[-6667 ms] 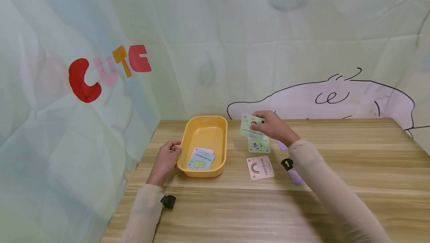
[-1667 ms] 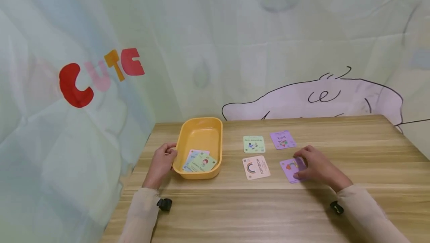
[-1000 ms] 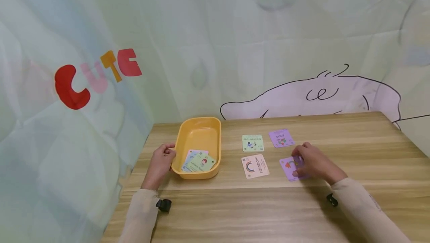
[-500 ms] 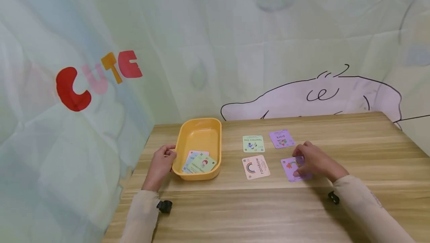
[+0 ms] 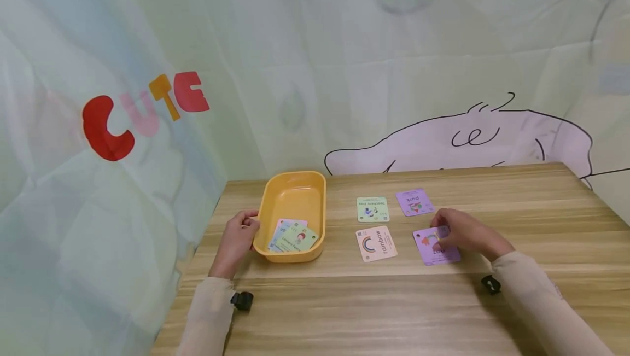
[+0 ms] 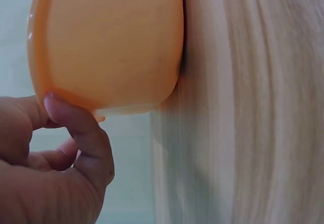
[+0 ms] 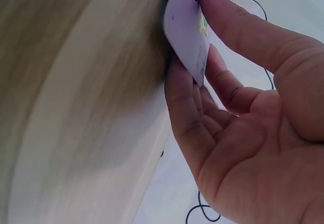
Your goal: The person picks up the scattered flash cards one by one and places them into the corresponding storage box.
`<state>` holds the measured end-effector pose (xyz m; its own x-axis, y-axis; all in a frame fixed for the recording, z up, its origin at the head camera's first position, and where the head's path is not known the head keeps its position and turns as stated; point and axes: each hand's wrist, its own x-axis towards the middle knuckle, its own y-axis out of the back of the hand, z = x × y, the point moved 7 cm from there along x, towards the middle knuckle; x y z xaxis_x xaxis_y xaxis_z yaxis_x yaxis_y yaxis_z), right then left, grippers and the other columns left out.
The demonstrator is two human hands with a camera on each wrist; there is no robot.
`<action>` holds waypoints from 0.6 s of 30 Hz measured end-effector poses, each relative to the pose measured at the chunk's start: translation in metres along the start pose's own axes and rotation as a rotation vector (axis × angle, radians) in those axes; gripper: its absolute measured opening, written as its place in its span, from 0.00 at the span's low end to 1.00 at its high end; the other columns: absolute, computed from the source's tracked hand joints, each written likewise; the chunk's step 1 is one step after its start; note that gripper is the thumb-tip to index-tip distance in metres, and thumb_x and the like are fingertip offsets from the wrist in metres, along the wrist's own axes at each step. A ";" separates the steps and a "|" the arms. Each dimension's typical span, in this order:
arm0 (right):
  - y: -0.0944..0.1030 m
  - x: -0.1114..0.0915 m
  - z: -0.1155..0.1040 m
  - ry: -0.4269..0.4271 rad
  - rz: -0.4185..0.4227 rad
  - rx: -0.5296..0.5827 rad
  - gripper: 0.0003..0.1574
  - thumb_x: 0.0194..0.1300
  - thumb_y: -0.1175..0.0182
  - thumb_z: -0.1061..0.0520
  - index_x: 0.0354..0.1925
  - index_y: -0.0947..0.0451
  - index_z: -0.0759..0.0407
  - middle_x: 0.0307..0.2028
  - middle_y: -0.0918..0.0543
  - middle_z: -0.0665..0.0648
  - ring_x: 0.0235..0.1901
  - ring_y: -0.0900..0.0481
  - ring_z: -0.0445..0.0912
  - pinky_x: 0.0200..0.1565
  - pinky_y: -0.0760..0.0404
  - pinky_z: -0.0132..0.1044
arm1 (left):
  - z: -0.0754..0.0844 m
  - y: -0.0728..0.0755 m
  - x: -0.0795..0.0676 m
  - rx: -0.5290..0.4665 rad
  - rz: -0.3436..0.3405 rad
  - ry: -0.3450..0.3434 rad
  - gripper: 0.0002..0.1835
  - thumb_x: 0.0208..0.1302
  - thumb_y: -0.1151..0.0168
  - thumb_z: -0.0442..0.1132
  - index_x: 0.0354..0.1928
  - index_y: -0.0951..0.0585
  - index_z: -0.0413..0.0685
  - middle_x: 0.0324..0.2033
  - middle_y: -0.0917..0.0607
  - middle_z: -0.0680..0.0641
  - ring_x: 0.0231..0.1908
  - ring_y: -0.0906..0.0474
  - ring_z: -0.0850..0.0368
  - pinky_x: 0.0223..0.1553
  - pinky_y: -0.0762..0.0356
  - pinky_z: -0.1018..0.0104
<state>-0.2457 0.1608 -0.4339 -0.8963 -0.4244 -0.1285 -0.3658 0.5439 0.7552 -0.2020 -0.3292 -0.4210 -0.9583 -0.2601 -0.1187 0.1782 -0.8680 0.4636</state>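
Note:
My left hand (image 5: 235,242) pinches the left rim of a yellow plastic tray (image 5: 294,257); in the left wrist view, the thumb and curled fingers are at the rim of the tray (image 6: 111,47). A green "Lantern Festival" card (image 5: 298,237) lies on top of other cards inside the tray. On the right, my right hand (image 5: 470,234) pinches a purple picture card (image 5: 440,256). The right wrist view has the thumb on the face of that purple card (image 7: 187,32) and fingers behind its edge, with the card tilted off the tabletop.
Between tray and right hand lie a green "Teachers' Day" card (image 5: 373,210), a pink "rainbow" card (image 5: 376,244) and a purple "park" card (image 5: 415,203). The wooden table (image 5: 354,312) ends at a printed cloth backdrop (image 5: 275,71).
The "Lantern Festival" card went from my right hand into the tray. My right hand then moved to the purple card, whose near side now tilts up in its grip. The left hand stays at the rim.

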 end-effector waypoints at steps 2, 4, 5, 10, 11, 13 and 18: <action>0.000 0.001 0.003 -0.014 -0.021 0.028 0.27 0.50 0.22 0.60 0.45 0.24 0.64 0.44 0.19 0.59 0.44 0.25 0.52 0.51 0.27 0.48 | 0.000 0.000 0.000 -0.001 -0.001 0.000 0.21 0.77 0.50 0.39 0.67 0.28 0.43 0.44 0.27 0.42 0.31 0.27 0.52 0.27 0.22 0.67; 0.000 0.000 0.005 -0.023 -0.037 0.037 0.26 0.53 0.23 0.59 0.47 0.23 0.64 0.44 0.18 0.58 0.44 0.26 0.51 0.50 0.27 0.47 | 0.000 0.000 0.000 -0.005 -0.001 0.000 0.20 0.77 0.50 0.39 0.67 0.28 0.43 0.44 0.27 0.42 0.31 0.27 0.52 0.27 0.22 0.67; 0.000 0.000 0.005 -0.024 -0.043 0.040 0.25 0.54 0.23 0.59 0.47 0.22 0.64 0.44 0.18 0.58 0.44 0.26 0.51 0.49 0.28 0.46 | 0.000 0.000 0.001 -0.005 -0.001 -0.001 0.20 0.77 0.50 0.39 0.67 0.28 0.42 0.44 0.27 0.42 0.31 0.27 0.52 0.27 0.22 0.67; 0.003 0.000 0.007 0.011 -0.059 0.043 0.18 0.60 0.28 0.58 0.46 0.20 0.62 0.42 0.19 0.55 0.43 0.28 0.49 0.46 0.31 0.41 | 0.001 -0.001 0.001 -0.002 0.002 -0.007 0.20 0.76 0.50 0.38 0.67 0.28 0.42 0.44 0.27 0.41 0.31 0.27 0.53 0.27 0.22 0.67; 0.004 0.000 0.007 0.018 -0.061 0.048 0.17 0.61 0.29 0.58 0.46 0.20 0.62 0.42 0.19 0.55 0.43 0.28 0.49 0.46 0.31 0.41 | 0.001 -0.001 0.001 -0.003 0.001 -0.007 0.21 0.76 0.50 0.38 0.67 0.28 0.42 0.44 0.27 0.41 0.31 0.27 0.53 0.27 0.22 0.66; 0.004 -0.001 0.008 0.029 -0.070 0.067 0.15 0.64 0.31 0.58 0.47 0.20 0.62 0.42 0.19 0.55 0.43 0.28 0.49 0.46 0.31 0.40 | 0.001 -0.001 0.000 -0.002 0.000 -0.005 0.21 0.76 0.50 0.38 0.67 0.28 0.42 0.44 0.27 0.41 0.31 0.27 0.53 0.27 0.22 0.67; 0.004 -0.001 0.012 0.000 -0.083 0.124 0.12 0.68 0.36 0.57 0.48 0.20 0.60 0.43 0.19 0.55 0.44 0.27 0.48 0.46 0.29 0.38 | 0.000 0.000 0.001 -0.003 0.000 0.007 0.21 0.77 0.50 0.38 0.67 0.28 0.42 0.44 0.27 0.41 0.32 0.27 0.52 0.27 0.22 0.67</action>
<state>-0.2491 0.1722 -0.4388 -0.8618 -0.4716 -0.1868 -0.4665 0.5924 0.6569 -0.2026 -0.3291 -0.4217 -0.9566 -0.2631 -0.1250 0.1787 -0.8690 0.4613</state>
